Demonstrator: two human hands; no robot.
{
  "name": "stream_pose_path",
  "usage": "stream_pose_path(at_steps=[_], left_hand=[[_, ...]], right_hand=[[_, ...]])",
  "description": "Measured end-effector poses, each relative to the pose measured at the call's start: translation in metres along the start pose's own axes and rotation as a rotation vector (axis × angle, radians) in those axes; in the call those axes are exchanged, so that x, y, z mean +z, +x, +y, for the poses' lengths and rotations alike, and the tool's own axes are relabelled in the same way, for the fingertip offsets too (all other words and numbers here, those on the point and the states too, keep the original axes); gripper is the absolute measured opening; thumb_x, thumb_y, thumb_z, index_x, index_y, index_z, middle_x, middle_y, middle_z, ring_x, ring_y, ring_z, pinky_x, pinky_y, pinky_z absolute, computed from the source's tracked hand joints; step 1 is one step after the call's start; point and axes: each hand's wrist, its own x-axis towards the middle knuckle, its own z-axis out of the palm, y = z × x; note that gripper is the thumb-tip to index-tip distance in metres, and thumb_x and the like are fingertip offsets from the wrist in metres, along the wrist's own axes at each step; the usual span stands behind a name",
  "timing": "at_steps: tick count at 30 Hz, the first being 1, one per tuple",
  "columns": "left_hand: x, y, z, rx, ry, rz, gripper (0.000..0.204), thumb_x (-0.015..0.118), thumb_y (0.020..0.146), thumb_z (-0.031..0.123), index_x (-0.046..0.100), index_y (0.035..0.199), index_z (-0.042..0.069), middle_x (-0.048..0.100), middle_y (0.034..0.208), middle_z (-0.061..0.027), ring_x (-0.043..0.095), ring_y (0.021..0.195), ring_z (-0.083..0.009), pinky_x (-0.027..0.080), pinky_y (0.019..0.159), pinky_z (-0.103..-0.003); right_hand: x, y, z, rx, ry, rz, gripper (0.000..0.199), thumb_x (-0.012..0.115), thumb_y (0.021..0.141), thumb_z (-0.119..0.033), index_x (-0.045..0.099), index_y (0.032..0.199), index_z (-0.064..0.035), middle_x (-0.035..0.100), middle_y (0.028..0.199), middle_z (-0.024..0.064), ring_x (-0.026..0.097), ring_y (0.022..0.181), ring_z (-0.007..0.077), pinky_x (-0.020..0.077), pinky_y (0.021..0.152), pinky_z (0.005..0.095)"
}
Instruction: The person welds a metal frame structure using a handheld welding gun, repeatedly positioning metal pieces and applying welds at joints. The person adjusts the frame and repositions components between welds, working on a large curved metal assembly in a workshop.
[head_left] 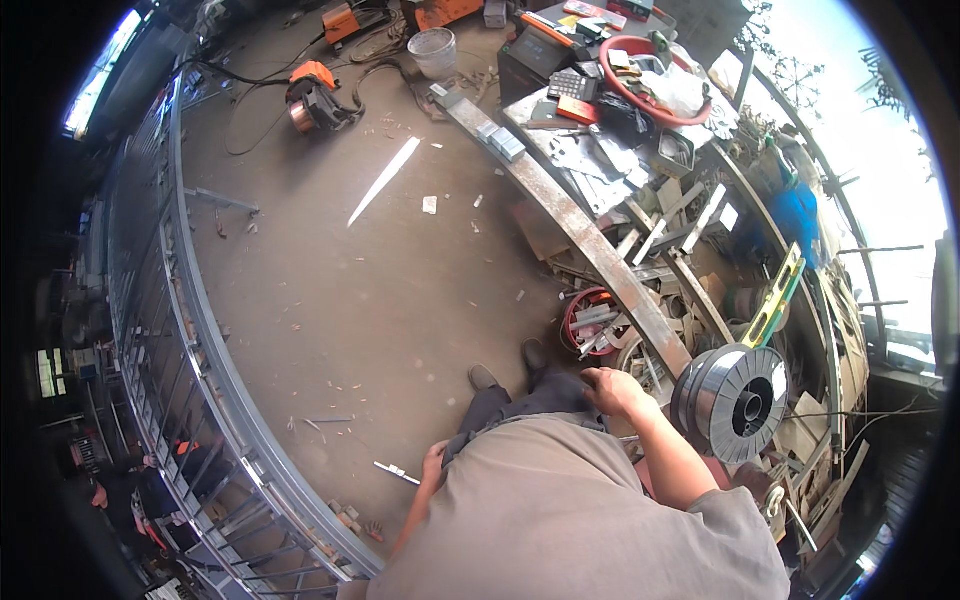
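Observation:
My left hand (433, 464) hangs at my left hip against the dark trousers (485, 408), its fingers mostly hidden. Near it a thin pale metal strip (397, 472) shows over the floor; whether the hand touches it I cannot tell. My right hand (612, 390) is by my right thigh, fingers curled inward, and their tips are hidden. Just beyond that hand stands a red bucket (572, 325) of metal offcuts. Right of my right forearm a large grey spool of wire (741, 402) sits at the near end of a long rusty steel beam (600, 250).
A long grey metal frame (205, 345) curves along the left. On the far-right bench are a red basin (610, 75), a calculator (571, 86) and a green level (772, 300). An orange-topped wire feeder (313, 85) and a white bucket (432, 52) stand on the far floor.

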Motion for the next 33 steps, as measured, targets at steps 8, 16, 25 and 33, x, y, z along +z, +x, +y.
stream_pose_path(at_steps=[8,16,25,33], left_hand=[[-0.031,-0.008,0.01,-0.023,0.137,0.167,0.037,0.069,0.1,0.026,0.071,0.127,0.002,0.075,0.116,-0.0097,0.068,0.108,-0.018,0.053,0.097,-0.031],[-0.053,-0.025,-0.025,-0.197,0.047,0.37,0.04,0.069,0.095,0.031,0.074,0.119,0.0,0.077,0.108,-0.0139,0.071,0.102,-0.0221,0.054,0.091,-0.037],[-0.024,-0.009,-0.029,-0.259,-0.141,0.406,0.033,0.065,0.093,0.027,0.078,0.11,0.002,0.074,0.088,-0.0141,0.069,0.072,-0.0205,0.053,0.065,-0.038],[0.021,0.075,0.039,-0.22,0.13,0.499,0.042,0.065,0.095,0.044,0.078,0.115,0.008,0.076,0.112,-0.0177,0.072,0.105,-0.0371,0.055,0.093,-0.043]], right_hand=[[0.028,0.033,-0.044,0.002,-0.012,-0.017,0.048,0.069,0.092,-0.034,0.067,0.134,-0.0113,0.073,0.12,0.0198,0.068,0.116,0.0361,0.0539,0.101,0.0469],[-0.019,0.147,-0.084,-0.107,0.145,0.32,0.051,0.077,0.087,-0.023,0.066,0.134,-0.0046,0.075,0.114,0.0224,0.074,0.105,0.0335,0.0568,0.095,0.0402],[-0.178,0.322,-0.098,-0.029,0.144,0.597,0.095,0.082,0.082,-0.026,0.032,0.161,-0.0045,0.048,0.151,0.0321,0.049,0.141,0.0458,0.0414,0.116,0.0479],[-0.262,0.423,-0.126,-0.023,0.0,0.664,0.116,0.088,0.077,-0.033,0.017,0.165,-0.0043,0.031,0.16,0.0354,0.037,0.146,0.0512,0.0352,0.122,0.0501]])
